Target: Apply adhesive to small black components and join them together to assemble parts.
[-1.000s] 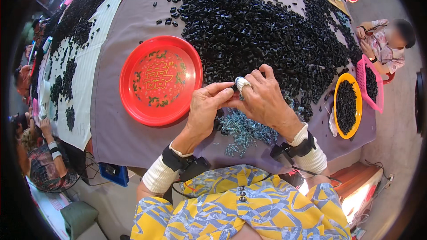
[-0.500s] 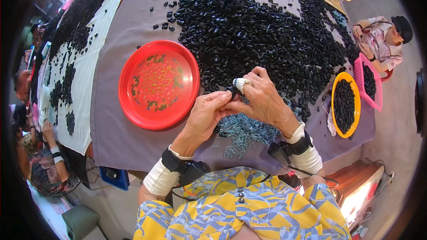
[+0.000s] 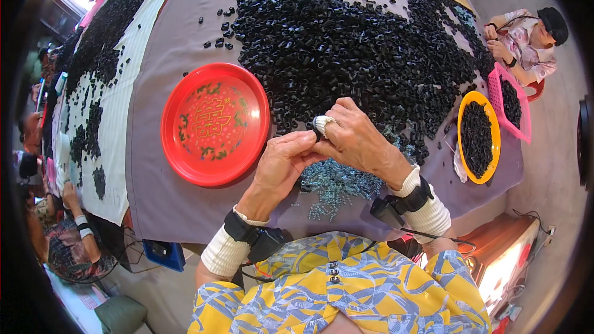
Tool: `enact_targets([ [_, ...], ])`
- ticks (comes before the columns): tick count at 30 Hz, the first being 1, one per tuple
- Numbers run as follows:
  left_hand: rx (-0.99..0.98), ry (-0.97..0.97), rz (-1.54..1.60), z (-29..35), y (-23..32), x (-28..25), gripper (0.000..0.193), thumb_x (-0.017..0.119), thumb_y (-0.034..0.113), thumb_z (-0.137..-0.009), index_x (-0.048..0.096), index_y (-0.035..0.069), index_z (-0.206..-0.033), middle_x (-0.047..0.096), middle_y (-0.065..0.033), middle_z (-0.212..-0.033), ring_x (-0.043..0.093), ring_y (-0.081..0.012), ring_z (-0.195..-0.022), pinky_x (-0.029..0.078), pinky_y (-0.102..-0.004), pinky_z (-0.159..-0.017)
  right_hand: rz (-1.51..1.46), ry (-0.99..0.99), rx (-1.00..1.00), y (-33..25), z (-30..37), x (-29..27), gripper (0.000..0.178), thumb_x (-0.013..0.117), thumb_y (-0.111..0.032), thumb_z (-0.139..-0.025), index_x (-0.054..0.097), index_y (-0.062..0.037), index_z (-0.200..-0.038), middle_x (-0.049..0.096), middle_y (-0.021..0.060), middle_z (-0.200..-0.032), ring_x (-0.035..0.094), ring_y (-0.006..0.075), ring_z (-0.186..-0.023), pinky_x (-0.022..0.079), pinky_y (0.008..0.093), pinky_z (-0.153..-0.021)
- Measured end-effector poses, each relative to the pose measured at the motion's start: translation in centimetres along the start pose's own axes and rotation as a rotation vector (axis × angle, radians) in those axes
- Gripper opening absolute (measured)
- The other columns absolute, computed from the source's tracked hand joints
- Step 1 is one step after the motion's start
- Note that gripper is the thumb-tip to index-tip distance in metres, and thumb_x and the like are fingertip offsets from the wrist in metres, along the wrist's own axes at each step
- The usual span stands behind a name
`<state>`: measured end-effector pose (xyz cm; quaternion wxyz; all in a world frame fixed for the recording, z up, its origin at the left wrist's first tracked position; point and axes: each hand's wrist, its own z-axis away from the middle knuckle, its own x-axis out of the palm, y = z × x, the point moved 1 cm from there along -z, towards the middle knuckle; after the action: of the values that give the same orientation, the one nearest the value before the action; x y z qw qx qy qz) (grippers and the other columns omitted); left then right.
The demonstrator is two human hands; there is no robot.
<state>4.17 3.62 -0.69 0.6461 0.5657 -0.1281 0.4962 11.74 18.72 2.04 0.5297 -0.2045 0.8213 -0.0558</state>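
Over the near edge of the big dark heap, my left hand (image 3: 278,164) and my right hand (image 3: 360,139) meet fingertip to fingertip. Pinched between them is a small black plastic piece (image 3: 318,137), mostly covered by the fingers. A white finger cover (image 3: 324,124) wraps one finger of my right hand. Just below the hands lies a pile of small blue-grey coil-like pieces (image 3: 340,182). Beyond them spreads the heap of small black plastic pieces (image 3: 334,55). To the left of my left hand sits a round red tray (image 3: 241,159) with a printed pattern and nothing on it.
A yellow oval tray (image 3: 495,142) of slim black pieces stands at the right, beside a pink basket (image 3: 525,128) of black parts. Another person (image 3: 526,43) sits at the far right. On the left, a white-covered table (image 3: 117,176) carries more black pieces, with people along it.
The view has shifted slightly. My hands remain together at the same spot, and the black piece is now more covered by my fingers.
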Motion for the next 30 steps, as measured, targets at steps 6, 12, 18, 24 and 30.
enact_targets([
  [6, 0.013, -0.003, -0.024, -0.1, -0.1, -0.2, 0.018, 0.051, 0.011, -0.093, 0.061, -0.003, -0.097, 0.063, -0.009, -0.094, 0.063, -0.0171, -0.089, 0.052, -0.0325, -0.084, -0.046, 0.031, -0.019, 0.2, 0.0, 0.2, 0.023, 0.065, -0.022, -0.074, 0.054, -0.004, -0.065, 0.054, 0.0096, -0.067, 0.054, 0.0258, -0.069, 0.041, 0.0367, -0.076],
  [12, -0.018, 0.014, -0.057, -0.2, 0.2, 0.1, 0.02, 0.051, 0.014, -0.093, 0.06, -0.003, -0.1, 0.063, -0.0084, -0.096, 0.062, -0.0169, -0.09, 0.05, -0.0342, -0.086, -0.065, 0.055, -0.017, 0.6, 0.1, 0.5, 0.024, 0.067, -0.023, -0.071, 0.054, -0.0052, -0.062, 0.054, 0.0082, -0.062, 0.054, 0.0253, -0.064, 0.041, 0.0371, -0.074],
  [18, 0.195, 0.227, -0.254, 0.7, 1.5, -2.0, 0.022, 0.054, 0.016, -0.093, 0.061, -0.004, -0.1, 0.065, -0.0113, -0.095, 0.064, -0.0188, -0.086, 0.054, -0.0328, -0.077, -0.186, 0.045, 0.169, 1.5, -0.1, -0.3, 0.04, 0.073, -0.037, -0.072, 0.062, -0.0004, -0.084, 0.061, 0.0116, -0.072, 0.059, 0.0296, -0.07, 0.042, 0.0377, -0.07],
  [24, 0.388, 0.512, -0.296, 2.6, 6.8, -8.0, 0.025, 0.06, 0.025, -0.09, 0.062, 0.001, -0.095, 0.064, -0.0066, -0.081, 0.064, -0.0152, -0.076, 0.055, -0.0291, -0.067, -0.042, 0.092, 0.192, 2.2, 0.5, -0.9, 0.019, 0.068, -0.019, -0.076, 0.061, -0.0019, -0.078, 0.056, 0.0101, -0.069, 0.054, 0.0285, -0.069, 0.042, 0.0371, -0.066],
  [30, 0.373, 0.694, -0.669, 4.2, 8.0, -9.9, 0.026, 0.066, 0.027, -0.087, 0.063, 0.001, -0.087, 0.062, -0.0031, -0.075, 0.059, -0.009, -0.065, 0.046, -0.0203, -0.056, 0.04, 0.002, 0.107, 2.2, 1.1, 1.8, 0.013, 0.069, -0.013, -0.071, 0.059, -0.0041, -0.07, 0.056, 0.0078, -0.076, 0.052, 0.0245, -0.078, 0.041, 0.036, -0.07],
])
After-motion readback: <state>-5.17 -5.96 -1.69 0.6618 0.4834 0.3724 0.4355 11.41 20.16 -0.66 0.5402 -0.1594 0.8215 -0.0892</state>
